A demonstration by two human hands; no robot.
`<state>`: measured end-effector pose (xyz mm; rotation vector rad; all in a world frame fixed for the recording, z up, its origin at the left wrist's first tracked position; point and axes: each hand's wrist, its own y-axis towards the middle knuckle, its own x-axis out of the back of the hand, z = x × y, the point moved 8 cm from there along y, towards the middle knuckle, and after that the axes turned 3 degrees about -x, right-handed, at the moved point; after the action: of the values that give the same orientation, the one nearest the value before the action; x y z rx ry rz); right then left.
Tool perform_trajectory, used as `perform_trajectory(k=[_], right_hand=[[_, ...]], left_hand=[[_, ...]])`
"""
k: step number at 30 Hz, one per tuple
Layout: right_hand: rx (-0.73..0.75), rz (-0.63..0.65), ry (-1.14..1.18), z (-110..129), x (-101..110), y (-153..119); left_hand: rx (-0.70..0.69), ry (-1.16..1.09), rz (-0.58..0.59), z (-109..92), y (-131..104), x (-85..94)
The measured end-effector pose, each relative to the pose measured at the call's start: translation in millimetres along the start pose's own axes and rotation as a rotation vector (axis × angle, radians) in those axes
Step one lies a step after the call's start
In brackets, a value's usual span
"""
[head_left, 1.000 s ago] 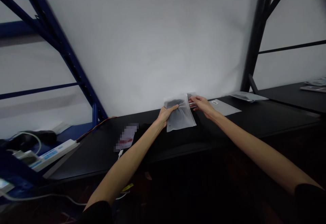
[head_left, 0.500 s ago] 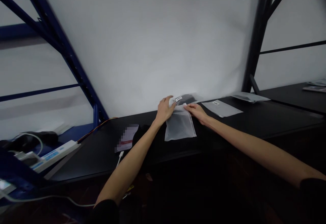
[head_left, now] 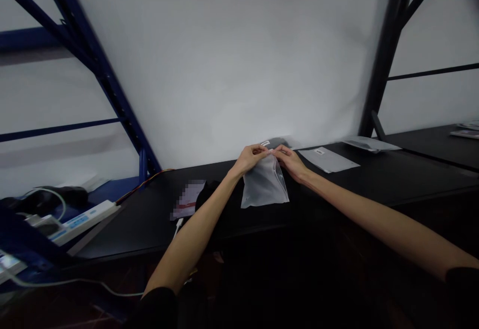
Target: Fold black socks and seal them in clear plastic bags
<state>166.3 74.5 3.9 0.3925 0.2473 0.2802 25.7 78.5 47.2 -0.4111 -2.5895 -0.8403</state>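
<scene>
Pointing lengthwise forward, frosted pouch, far edge clamped by left hand and right hand

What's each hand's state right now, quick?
Left hand: closed, pinching the translucent whitish rectangular plastic bag at its top edge.
Right hand: closed, pinching the same bag's top edge.

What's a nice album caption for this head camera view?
Left hand and right hand pinch a frosted pouch by its top edge at a black tabletop.

head view | head-worn | faces forward, down | left hand, right hand near | wall beyond
</scene>
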Motion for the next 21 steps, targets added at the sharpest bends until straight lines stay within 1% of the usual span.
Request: perform_trajectory(k=[2, 4, 8, 12, 16, 19, 21], right_hand=[[0.015, 0.008, 0.013, 5.1, -1.8, -0.5], [0.027, 0.008, 0.021, 9.1, -2.9, -0.8], [0.044, 0.041, 0.011, 16.3, -9.0, -3.0], [0.046, 0.112, -0.019, 20.1, -18.9, -6.8], [0.034, 0.172, -0.113, 15.2, -25.3, -9.4], [0.046, 0.225, -0.176, 11.8, -30.1, -11.6], [0.039, 0.290, -0.193, 9.5, -35.1, -13.9]], left_hand=[[0.004, -0.055, -0.008, -4.2, -1.7, -0.9], [0.011, -0.045, -0.058, -7.8, -3.1, 0.5], [-0.039, 0.040, -0.254, -15.5, -3.8, 14.8], [-0.064, 0.019, -0.384, -15.8, -3.2, 32.0], [-0.022, -0.069, -0.541, -6.8, -6.7, 57.4], [0.014, -0.067, -0.709, 2.2, -14.4, 86.1], [0.014, -0.022, -0.836, 5.7, -21.9, 106.4]])
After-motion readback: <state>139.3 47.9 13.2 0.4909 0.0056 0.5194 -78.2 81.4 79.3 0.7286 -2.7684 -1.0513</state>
